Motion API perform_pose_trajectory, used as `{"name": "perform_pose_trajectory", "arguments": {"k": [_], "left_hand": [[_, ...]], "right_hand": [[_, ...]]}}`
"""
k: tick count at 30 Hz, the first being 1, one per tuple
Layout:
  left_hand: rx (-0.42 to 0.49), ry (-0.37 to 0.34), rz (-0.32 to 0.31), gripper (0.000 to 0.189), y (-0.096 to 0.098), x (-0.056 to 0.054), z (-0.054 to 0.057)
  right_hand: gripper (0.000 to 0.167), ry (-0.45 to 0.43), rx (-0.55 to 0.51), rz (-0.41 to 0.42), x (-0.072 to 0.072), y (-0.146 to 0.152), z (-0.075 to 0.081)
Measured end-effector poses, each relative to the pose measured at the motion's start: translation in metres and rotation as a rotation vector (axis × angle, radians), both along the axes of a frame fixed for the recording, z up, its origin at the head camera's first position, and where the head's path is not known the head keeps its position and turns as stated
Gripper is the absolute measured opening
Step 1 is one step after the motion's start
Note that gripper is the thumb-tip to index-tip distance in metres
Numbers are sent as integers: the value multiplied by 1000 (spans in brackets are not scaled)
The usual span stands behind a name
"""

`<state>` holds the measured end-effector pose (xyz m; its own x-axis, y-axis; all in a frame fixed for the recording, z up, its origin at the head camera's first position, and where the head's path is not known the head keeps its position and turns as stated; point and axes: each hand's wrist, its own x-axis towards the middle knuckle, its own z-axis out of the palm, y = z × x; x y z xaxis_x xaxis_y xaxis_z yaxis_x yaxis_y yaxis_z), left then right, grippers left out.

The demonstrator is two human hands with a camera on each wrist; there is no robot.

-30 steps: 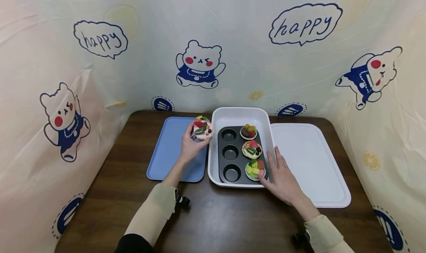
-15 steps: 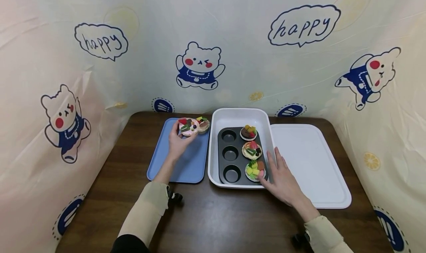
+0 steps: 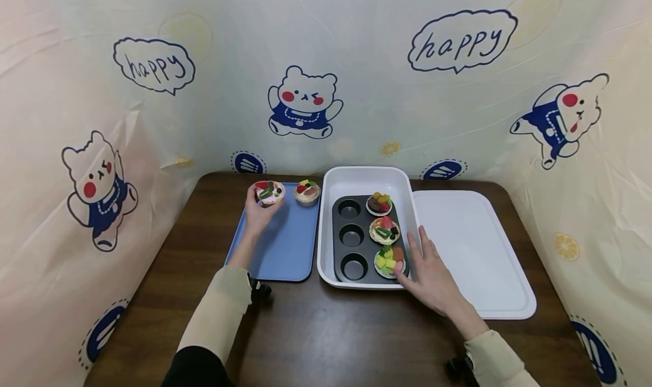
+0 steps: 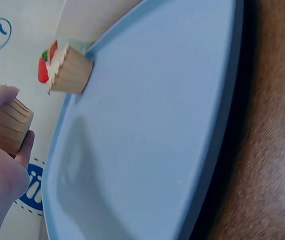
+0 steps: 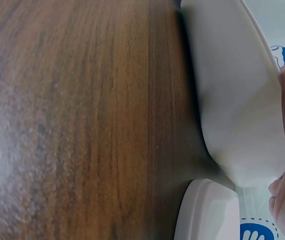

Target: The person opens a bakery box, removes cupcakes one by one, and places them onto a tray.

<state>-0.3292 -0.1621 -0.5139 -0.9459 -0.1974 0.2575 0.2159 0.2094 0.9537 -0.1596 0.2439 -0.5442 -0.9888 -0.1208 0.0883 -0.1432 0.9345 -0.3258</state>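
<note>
My left hand (image 3: 258,217) grips a cupcake (image 3: 270,193) by its sides, over the far left corner of the blue tray (image 3: 285,251). Pink cream, a strawberry and green slices top it; the left wrist view shows its tan ridged cup (image 4: 13,125) between thumb and fingers. A second cupcake (image 3: 307,193) with a red and yellow topping stands at the tray's far right corner. My right hand (image 3: 432,276), fingers spread and straight, rests by the near right rim of the white bin (image 3: 367,176), its thumb overlapping the nearest cupcake (image 3: 389,261) in the pan.
Inside the bin lies a dark muffin pan (image 3: 368,251). Its right column holds that nearest cupcake, a strawberry-topped one (image 3: 384,230) and a chocolate one (image 3: 379,204); the left column's cups are bare. A white lid or tray (image 3: 474,251) lies to the right on the wooden table (image 3: 326,336).
My left hand has carried the cupcake leftward, from beside the bin to the blue tray's far left. The second cupcake now shows fully. My right hand has stayed in place.
</note>
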Motion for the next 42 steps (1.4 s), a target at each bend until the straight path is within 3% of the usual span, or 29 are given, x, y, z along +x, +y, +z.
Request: {"name": "perform_pose_trajectory", "arguments": {"k": [8, 15, 22, 31, 42], "left_hand": [[-75, -79, 93, 78, -10, -34, -38], [-86, -132, 145, 79, -6, -44, -41], [-98, -134, 185, 77, -3, -52, -41], [-298, -185, 244, 76, 2, -55, -40], [-308, -179, 239, 75, -4, -59, -58]], "right_hand": [[94, 4, 4, -5, -1, 1, -1], [94, 3, 0, -4, -2, 2, -2], [94, -2, -1, -7, -2, 1, -3], [94, 1, 0, -8, -2, 0, -2], [93, -11, 0, -10, 0, 0, 0]]}}
